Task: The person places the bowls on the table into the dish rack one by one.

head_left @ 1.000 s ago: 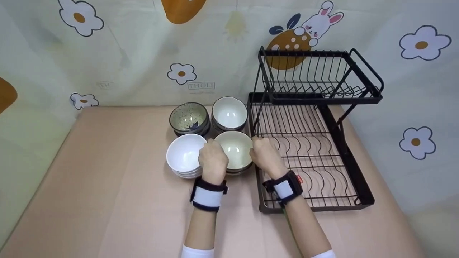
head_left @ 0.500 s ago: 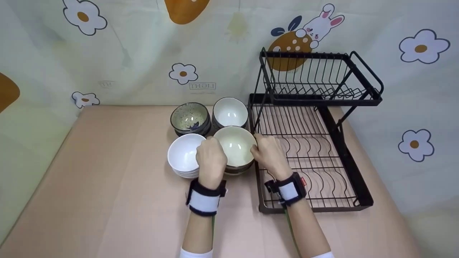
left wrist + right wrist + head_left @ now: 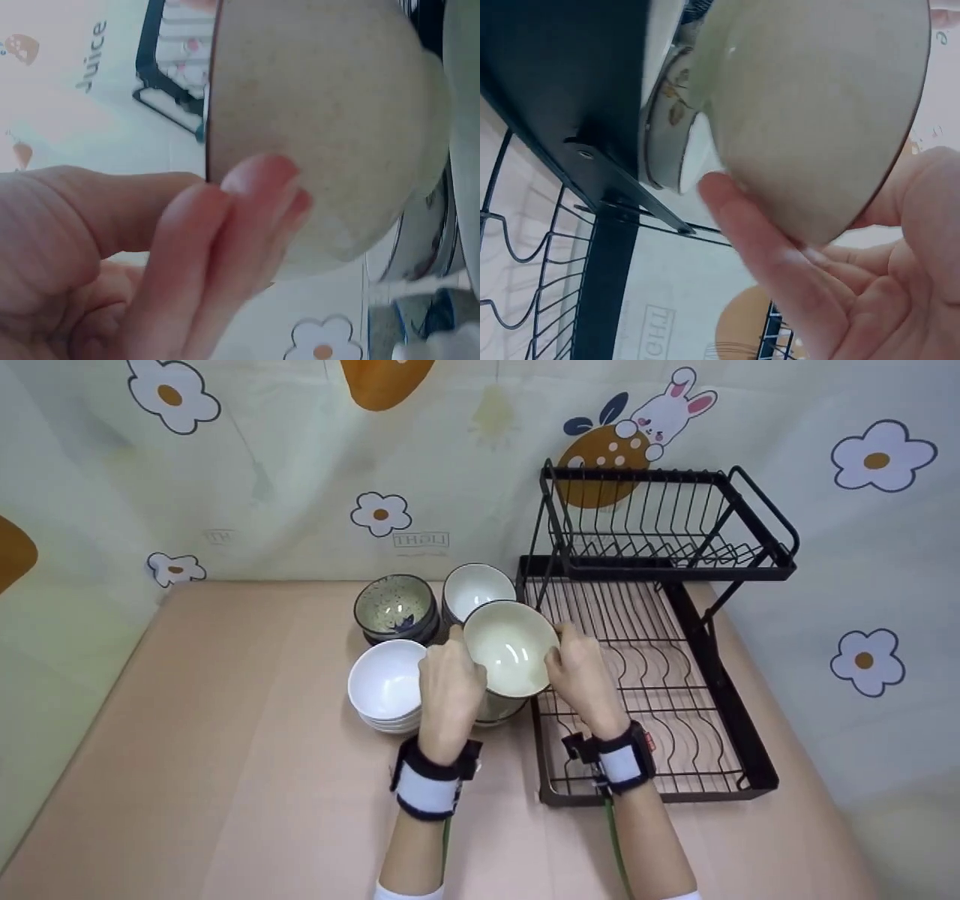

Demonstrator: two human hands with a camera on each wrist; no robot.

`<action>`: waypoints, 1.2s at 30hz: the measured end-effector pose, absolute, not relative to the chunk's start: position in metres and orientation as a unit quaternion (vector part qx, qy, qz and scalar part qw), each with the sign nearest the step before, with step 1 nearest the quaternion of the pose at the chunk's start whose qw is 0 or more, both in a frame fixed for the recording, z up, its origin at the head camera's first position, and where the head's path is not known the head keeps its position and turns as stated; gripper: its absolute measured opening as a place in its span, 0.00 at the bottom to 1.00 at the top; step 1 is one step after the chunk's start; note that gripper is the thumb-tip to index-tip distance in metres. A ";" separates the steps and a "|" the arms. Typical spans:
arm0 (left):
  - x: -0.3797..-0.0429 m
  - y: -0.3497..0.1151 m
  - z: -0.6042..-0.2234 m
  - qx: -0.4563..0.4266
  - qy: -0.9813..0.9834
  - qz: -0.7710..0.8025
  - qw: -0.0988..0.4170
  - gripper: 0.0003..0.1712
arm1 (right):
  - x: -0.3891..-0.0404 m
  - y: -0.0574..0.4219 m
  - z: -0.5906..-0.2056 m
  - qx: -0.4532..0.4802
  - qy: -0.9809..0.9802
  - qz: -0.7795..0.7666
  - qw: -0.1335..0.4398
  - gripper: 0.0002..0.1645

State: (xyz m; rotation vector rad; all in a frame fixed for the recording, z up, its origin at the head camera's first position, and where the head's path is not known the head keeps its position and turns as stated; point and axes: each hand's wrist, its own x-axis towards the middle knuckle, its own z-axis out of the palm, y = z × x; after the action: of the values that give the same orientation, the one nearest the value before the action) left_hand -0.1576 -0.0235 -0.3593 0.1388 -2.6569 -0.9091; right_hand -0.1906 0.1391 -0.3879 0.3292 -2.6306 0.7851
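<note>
A pale green bowl with a thin dark rim (image 3: pixel 511 651) is lifted above the lower bowls of its stack (image 3: pixel 501 709), which it partly covers in the head view. My left hand (image 3: pixel 451 679) pinches its left side, thumb at the rim and fingers against the outer wall (image 3: pixel 322 127). On the opposite side my right hand (image 3: pixel 586 675) grips the rim the same way, with fingers under the outside (image 3: pixel 810 112). Just left of the left hand stands a stack of white bowls (image 3: pixel 386 682).
Behind are a stack of speckled dark-rimmed bowls (image 3: pixel 396 607) and a stack of white-lined bowls (image 3: pixel 477 586). A black two-tier dish rack (image 3: pixel 739 697) stands to the right, its upper shelf (image 3: pixel 675 570) raised at the back. A patterned cloth (image 3: pixel 285 472) hangs behind the table.
The pale green bowl has come up off its stack and shifted back and right, held between both hands. The lower bowls of that stack now show beneath it.
</note>
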 end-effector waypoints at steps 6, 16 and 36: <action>-0.157 -0.006 -0.362 0.018 -0.934 -0.308 0.180 0.21 | -0.191 0.154 -0.382 0.061 -0.925 0.327 0.184 0.15; -0.165 -0.001 -0.370 -0.021 -0.937 -0.309 0.161 0.25 | -0.195 0.179 -0.375 -0.064 -0.940 0.330 0.055 0.22; -0.170 0.018 -0.384 -0.064 -0.880 -0.458 0.106 0.31 | -0.200 0.216 -0.379 -0.042 -0.819 0.549 -0.159 0.40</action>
State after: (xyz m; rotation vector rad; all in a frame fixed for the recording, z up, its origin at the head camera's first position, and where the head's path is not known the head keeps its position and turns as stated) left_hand -0.1700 0.0182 -0.3845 -0.1899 -2.5920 -1.3504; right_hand -0.2002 0.2164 -0.3791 -0.1486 -2.8716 1.9257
